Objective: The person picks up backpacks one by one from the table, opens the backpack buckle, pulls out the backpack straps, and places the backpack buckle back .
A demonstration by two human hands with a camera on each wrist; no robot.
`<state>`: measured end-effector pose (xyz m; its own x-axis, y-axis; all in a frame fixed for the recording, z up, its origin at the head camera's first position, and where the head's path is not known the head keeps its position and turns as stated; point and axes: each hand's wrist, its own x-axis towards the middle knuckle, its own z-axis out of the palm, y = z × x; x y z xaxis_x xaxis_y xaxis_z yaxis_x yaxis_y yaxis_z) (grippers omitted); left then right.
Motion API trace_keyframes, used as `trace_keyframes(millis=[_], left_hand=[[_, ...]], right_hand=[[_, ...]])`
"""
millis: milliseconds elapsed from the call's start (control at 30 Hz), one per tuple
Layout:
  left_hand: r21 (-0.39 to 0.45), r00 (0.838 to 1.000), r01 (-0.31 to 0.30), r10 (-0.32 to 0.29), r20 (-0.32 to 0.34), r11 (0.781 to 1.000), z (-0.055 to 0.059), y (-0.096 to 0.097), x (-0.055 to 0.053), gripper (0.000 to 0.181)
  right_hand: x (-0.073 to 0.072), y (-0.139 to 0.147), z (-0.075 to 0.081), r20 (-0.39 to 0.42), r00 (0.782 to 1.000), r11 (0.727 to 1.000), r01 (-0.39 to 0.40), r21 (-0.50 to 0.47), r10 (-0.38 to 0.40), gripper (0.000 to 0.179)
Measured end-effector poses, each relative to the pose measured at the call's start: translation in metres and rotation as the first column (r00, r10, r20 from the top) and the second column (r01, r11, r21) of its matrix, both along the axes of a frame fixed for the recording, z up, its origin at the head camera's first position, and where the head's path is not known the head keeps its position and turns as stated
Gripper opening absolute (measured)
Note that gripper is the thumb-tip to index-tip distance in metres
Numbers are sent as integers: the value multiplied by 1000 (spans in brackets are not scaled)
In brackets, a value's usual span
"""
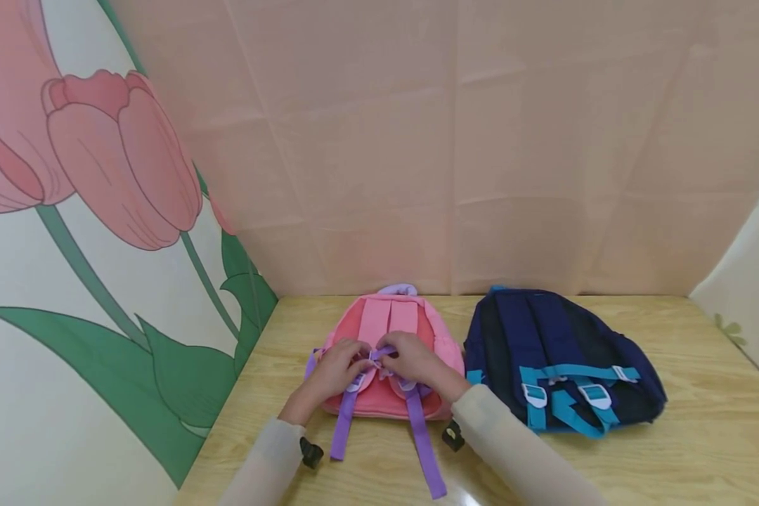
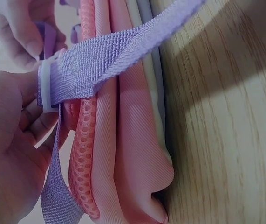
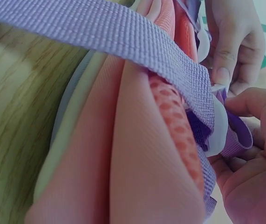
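Observation:
A pink backpack [image 1: 370, 404] lies straps up on the table, its purple webbing tails [image 1: 420, 436] trailing off the front. Over its middle, my left hand [image 1: 336, 367] pinches a small white buckle [image 1: 373, 357] between thumb and fingers. My right hand [image 1: 411, 357] pinches the purple strap [image 1: 386, 351] running through that buckle; in the right wrist view this strap bends into a loop [image 3: 241, 140] by the fingers. Larger white strap adjusters [image 3: 219, 126] sit below the hands on the shoulder straps, with wide lilac webbing [image 2: 100, 60] threaded through.
To the right, a navy backpack [image 1: 563, 337] lies close beside the pink one, with teal straps [image 1: 572, 414] and white adjusters. Both bags rest on a wood-grain table [image 1: 702, 436]. A pink cloth backdrop [image 1: 455, 176] rises behind, and a tulip-patterned panel [image 1: 133, 161] borders the left.

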<state>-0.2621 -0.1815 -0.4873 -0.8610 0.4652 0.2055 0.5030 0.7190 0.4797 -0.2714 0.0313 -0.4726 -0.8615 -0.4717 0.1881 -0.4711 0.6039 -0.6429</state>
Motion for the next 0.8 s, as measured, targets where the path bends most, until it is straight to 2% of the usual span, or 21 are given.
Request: trace_keyframes(millis=[133, 267, 400, 500, 667, 800], left_hand=[[5, 1000, -2, 2, 4, 1000, -1, 0, 0, 17], [16, 1000, 2, -2, -9, 1000, -2, -1, 0, 15], [15, 1000, -1, 1, -10, 1000, -2, -3, 0, 16], [10, 1000, -1, 1, -6, 1000, -3, -4, 0, 18], [19, 1000, 3, -3, -5, 1000, -4, -5, 0, 17], [30, 1000, 10, -9, -18, 1000, -4, -4, -1, 15]], right_hand=[[0, 0, -2, -17, 1000, 1000, 2, -24, -2, 22], [-1, 3, -4, -24, 1000, 992, 0, -127, -3, 26], [-1, 9, -1, -9, 998, 959, -69, -275, 69, 27], [0, 12, 2, 14, 992, 937, -112, -332, 123, 28], [-2, 16, 2, 29, 983, 939, -164, -301, 181, 25], [-2, 18, 3, 41, 984, 965, -161, -206, 173, 17]])
